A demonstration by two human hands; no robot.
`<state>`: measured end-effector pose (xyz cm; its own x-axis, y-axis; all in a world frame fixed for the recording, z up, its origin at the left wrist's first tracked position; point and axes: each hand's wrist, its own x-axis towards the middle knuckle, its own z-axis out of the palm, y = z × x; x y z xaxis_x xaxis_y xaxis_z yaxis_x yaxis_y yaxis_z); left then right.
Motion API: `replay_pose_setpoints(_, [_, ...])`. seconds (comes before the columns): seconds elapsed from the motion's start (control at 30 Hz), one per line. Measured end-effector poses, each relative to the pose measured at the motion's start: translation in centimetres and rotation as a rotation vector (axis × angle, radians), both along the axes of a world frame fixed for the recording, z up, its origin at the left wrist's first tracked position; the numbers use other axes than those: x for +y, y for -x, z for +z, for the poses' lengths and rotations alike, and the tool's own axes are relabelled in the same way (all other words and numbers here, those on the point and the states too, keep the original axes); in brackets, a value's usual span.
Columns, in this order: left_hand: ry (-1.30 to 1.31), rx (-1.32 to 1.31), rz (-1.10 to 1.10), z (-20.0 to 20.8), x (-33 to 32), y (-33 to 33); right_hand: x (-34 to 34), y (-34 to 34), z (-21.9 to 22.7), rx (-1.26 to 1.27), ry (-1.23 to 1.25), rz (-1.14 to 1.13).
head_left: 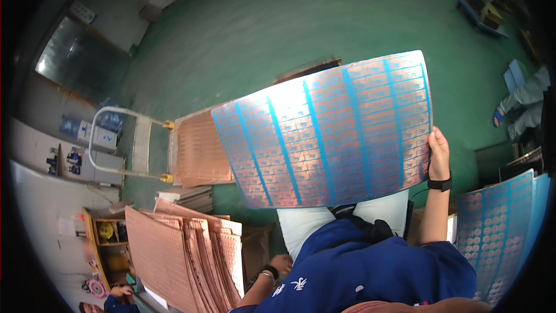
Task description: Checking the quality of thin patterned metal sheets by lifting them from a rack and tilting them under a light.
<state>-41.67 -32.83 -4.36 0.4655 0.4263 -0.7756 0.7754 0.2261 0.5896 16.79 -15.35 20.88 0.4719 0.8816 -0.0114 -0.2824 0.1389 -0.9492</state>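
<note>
A large copper circuit board panel [339,133] with blue stripes and rows of small printed patterns is held out in front of me, over my lap. My right hand [438,149] grips its right edge, fingers behind and thumb on the near face. The panel's left end overlaps the copper sheets [202,148] lying on a trolley. Low by my left thigh hangs my left hand [282,264], away from the panel; its fingers are too unclear to read. Beside that forearm stands a row of upright copper sheets [168,249], leaning against each other.
The trolley's white tubular handle [92,145] rises at the left. More blue-and-copper panels [495,226] with round patterns stand at my right. A person in grey trousers [524,95] is at the far right, below a loaded blue cart [478,14]. Another person [119,298] shows at lower left.
</note>
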Motion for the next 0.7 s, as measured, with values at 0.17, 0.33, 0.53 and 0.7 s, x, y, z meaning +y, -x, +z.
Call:
replay_pose_setpoints(0.17, [-0.179,-0.136,1.048,11.6,13.3,-6.2,-0.7,-0.8,0.3,-0.004,-0.008,0.003])
replay_pose_setpoints(0.33, [-0.239,-0.519,1.369,15.1,19.5,-6.7,-1.1,-1.7,0.2,-0.011,-0.022,0.042])
replay_pose_setpoints(0.53, [-0.327,-0.603,1.261,18.4,24.2,-8.1,-1.4,-1.7,0.4,0.040,0.014,0.049])
replay_pose_setpoints(0.7, [-0.297,-0.704,1.174,19.8,26.3,-9.5,-1.2,-1.1,1.2,0.011,-0.004,0.095])
